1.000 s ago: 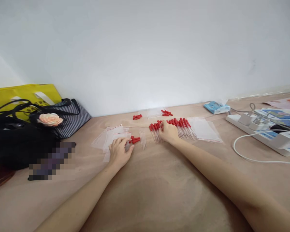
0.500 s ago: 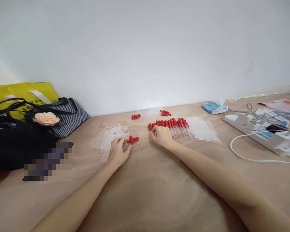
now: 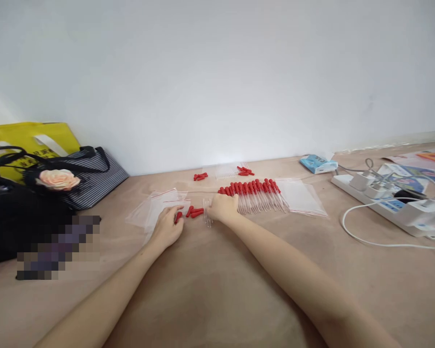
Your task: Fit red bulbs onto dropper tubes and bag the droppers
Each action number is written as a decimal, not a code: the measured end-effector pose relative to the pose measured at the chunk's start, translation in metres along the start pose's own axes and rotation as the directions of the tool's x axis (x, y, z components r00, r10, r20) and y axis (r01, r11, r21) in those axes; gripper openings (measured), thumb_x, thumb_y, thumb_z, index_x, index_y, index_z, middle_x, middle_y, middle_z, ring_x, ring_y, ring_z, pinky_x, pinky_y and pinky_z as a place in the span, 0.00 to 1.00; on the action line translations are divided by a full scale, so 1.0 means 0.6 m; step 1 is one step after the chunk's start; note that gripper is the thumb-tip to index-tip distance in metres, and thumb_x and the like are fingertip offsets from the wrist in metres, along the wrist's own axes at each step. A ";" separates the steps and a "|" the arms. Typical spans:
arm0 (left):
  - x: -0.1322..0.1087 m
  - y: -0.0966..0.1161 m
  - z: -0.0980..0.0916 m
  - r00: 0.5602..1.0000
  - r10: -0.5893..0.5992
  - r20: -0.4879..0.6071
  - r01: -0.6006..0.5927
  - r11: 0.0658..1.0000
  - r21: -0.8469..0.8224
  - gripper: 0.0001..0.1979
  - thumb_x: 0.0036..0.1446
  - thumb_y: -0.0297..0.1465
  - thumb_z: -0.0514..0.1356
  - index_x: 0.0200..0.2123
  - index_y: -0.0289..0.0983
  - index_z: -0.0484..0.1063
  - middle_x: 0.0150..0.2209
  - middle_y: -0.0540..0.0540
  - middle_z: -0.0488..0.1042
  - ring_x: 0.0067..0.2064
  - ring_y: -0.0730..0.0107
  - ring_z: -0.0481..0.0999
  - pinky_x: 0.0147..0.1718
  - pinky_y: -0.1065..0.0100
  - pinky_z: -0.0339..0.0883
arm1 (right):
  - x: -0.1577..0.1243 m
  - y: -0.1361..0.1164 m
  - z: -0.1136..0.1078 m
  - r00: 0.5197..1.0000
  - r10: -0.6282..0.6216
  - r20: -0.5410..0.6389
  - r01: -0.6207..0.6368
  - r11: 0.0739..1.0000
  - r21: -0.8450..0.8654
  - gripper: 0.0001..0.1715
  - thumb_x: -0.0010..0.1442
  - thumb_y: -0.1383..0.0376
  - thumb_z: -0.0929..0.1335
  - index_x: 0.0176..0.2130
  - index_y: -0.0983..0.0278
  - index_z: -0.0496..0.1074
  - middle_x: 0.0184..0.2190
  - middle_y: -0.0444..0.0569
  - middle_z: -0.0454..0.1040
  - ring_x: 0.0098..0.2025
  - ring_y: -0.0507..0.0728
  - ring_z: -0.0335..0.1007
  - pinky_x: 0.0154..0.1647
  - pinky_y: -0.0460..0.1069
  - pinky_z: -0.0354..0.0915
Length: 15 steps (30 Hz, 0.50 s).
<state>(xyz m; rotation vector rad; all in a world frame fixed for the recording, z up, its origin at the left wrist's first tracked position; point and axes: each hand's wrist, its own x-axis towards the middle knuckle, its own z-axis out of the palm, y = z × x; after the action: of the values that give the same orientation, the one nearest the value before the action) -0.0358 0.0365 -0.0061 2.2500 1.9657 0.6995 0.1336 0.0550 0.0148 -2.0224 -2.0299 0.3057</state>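
My left hand (image 3: pixel 167 226) is closed around a red rubber dropper bulb (image 3: pixel 179 217), with the thumb and fingers on either side of it. Just right of that hand, a few loose red bulbs (image 3: pixel 195 211) lie on the table. My right hand (image 3: pixel 223 208) bends down over a small group of clear glass dropper tubes (image 3: pixel 207 220), its fingertips pinched at a tube and partly hidden by the hand. Behind and right of it lies a row of droppers (image 3: pixel 257 193), red bulbs at the far end and clear tubes toward me.
Clear zip bags (image 3: pixel 159 203) lie left, and more bags (image 3: pixel 306 198) right. Two red bulb piles (image 3: pixel 200 177) and tubes on a bag (image 3: pixel 224 170) are near the wall. A tissue pack (image 3: pixel 317 164), power strip (image 3: pixel 387 203) and cables stand right; bags (image 3: pixel 94 176) crowd the left.
My right hand has moved left from the end of the dropper row to the glass tubes. My left hand has drawn slightly left with a red bulb, away from the loose ones.
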 end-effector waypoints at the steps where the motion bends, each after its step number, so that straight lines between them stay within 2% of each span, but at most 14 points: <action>1: 0.003 -0.002 0.000 1.000 0.007 0.007 -0.007 1.000 0.016 0.18 0.48 0.28 0.50 0.43 0.34 0.68 0.41 0.41 0.69 0.39 0.63 0.71 0.39 0.65 0.64 | 0.002 -0.002 -0.002 1.000 0.008 0.019 -0.008 1.000 0.004 0.14 0.48 0.63 0.63 0.35 0.66 0.71 0.35 0.55 0.74 0.37 0.60 0.69 0.46 0.57 0.47; 6: 0.007 -0.007 -0.001 1.000 0.014 -0.028 -0.014 1.000 0.008 0.14 0.46 0.28 0.51 0.36 0.35 0.72 0.34 0.44 0.72 0.32 0.65 0.72 0.34 0.67 0.66 | 0.007 -0.012 -0.011 0.996 0.030 0.087 -0.032 0.999 0.022 0.15 0.47 0.63 0.64 0.36 0.65 0.72 0.38 0.55 0.73 0.40 0.61 0.69 0.46 0.57 0.48; 9: 0.002 -0.001 -0.005 0.986 0.017 -0.167 -0.031 0.996 -0.080 0.12 0.45 0.28 0.52 0.34 0.35 0.71 0.32 0.45 0.72 0.30 0.67 0.71 0.30 0.68 0.66 | 0.007 -0.014 -0.012 0.994 0.025 0.108 -0.029 0.999 0.032 0.16 0.47 0.63 0.64 0.37 0.64 0.72 0.37 0.55 0.74 0.40 0.61 0.69 0.46 0.58 0.49; 12: -0.013 0.018 -0.005 0.949 0.025 -0.314 -0.111 0.959 -0.260 0.11 0.46 0.30 0.54 0.35 0.35 0.69 0.32 0.46 0.71 0.29 0.69 0.71 0.29 0.69 0.67 | 0.005 -0.012 -0.015 0.995 -0.001 0.097 -0.003 0.999 0.042 0.16 0.49 0.61 0.63 0.37 0.64 0.72 0.37 0.56 0.73 0.40 0.61 0.68 0.46 0.57 0.50; 13: -0.021 0.027 -0.004 0.950 0.028 -0.311 -0.141 0.928 -0.346 0.11 0.46 0.31 0.54 0.36 0.35 0.68 0.32 0.46 0.71 0.29 0.70 0.71 0.30 0.69 0.67 | 0.003 -0.010 -0.017 0.996 -0.013 0.089 0.009 0.999 0.044 0.16 0.50 0.61 0.63 0.37 0.65 0.72 0.37 0.56 0.73 0.40 0.61 0.68 0.45 0.57 0.51; 15: -0.041 0.046 -0.001 0.973 0.069 -0.221 -0.177 0.836 -0.520 0.11 0.47 0.31 0.56 0.36 0.34 0.66 0.32 0.46 0.70 0.31 0.71 0.72 0.33 0.69 0.68 | -0.004 -0.004 -0.026 0.996 -0.046 0.070 0.043 0.998 0.050 0.17 0.53 0.60 0.61 0.36 0.67 0.71 0.37 0.58 0.73 0.39 0.61 0.68 0.43 0.55 0.54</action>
<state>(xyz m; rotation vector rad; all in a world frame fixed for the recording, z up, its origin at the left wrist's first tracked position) -0.0123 0.0082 -0.0029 2.0184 1.4343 1.3390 0.1366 0.0522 0.0299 -1.9614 -2.0856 0.4187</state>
